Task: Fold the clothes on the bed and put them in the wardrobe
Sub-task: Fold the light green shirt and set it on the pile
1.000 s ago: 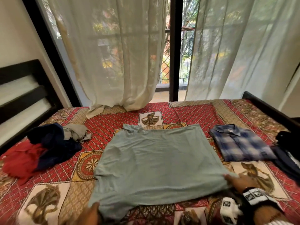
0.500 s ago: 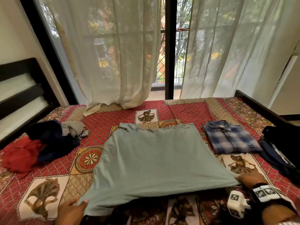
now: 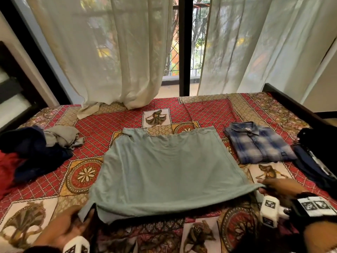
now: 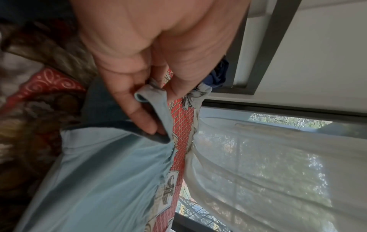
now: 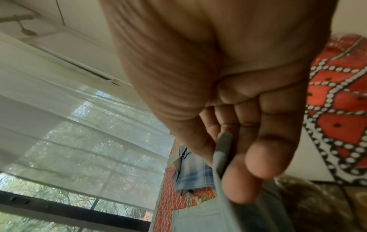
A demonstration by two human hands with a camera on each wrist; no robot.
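Observation:
A grey-green T-shirt [image 3: 167,170] lies spread on the red patterned bedspread [image 3: 209,110], its near hem lifted off the bed. My left hand [image 3: 73,223] pinches the hem's left corner, the cloth [image 4: 152,100] caught between thumb and fingers. At the right corner my right hand [image 3: 273,185] pinches the hem [image 5: 221,155] the same way. A folded blue plaid shirt [image 3: 259,143] rests to the right of the T-shirt. Unfolded clothes, navy [image 3: 31,150], grey [image 3: 62,136] and red [image 3: 7,172], are heaped at the left.
Dark garments [image 3: 317,154] lie at the bed's right edge. Sheer white curtains [image 3: 113,52] hang over the window behind the bed, their ends resting on the bedspread. A dark headboard [image 3: 11,84] stands at the left and a dark bed frame [image 3: 291,105] at the right.
Both hands have lifted the T-shirt's near hem off the bed and drawn it taut. The left hand went from under the hem to pinching its corner.

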